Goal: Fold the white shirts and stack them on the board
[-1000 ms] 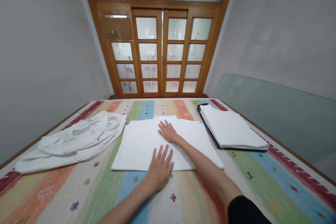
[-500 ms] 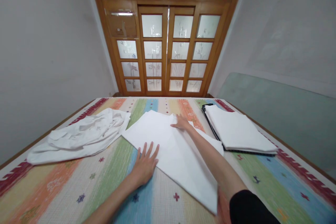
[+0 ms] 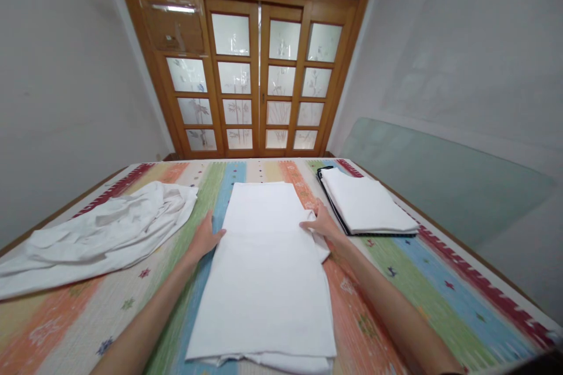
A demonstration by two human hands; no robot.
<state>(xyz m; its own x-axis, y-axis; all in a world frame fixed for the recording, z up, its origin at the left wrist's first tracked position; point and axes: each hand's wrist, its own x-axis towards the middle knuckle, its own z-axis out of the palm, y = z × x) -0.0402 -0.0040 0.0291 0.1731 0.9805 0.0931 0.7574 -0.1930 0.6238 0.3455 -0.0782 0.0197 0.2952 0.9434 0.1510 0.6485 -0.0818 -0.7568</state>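
A white shirt (image 3: 266,281), folded into a long panel, lies flat in front of me with its narrower end away from me. A small sleeve-like flap (image 3: 321,246) sticks out on its right side. At the left edge is my left hand (image 3: 204,238), its thumb touching the fabric and its fingers apart from the thumb, beside the cloth. My right hand (image 3: 326,224) grips the right edge near that flap, thumb on top and some fingers hidden. Layers of fabric show unevenly along the near end.
A crumpled white garment (image 3: 109,225) lies on the left of the striped, patterned cover (image 3: 127,328). To the right is a neat stack of folded white garments (image 3: 367,199) with dark fabric (image 3: 328,196) beneath. Beyond the far edge stand wooden glazed doors (image 3: 259,82); walls flank both sides.
The white shirt has turned from a slant to lengthwise before me. My left hand went from lying on it to its left edge; my right hand has moved to its right edge. The view has shifted right.
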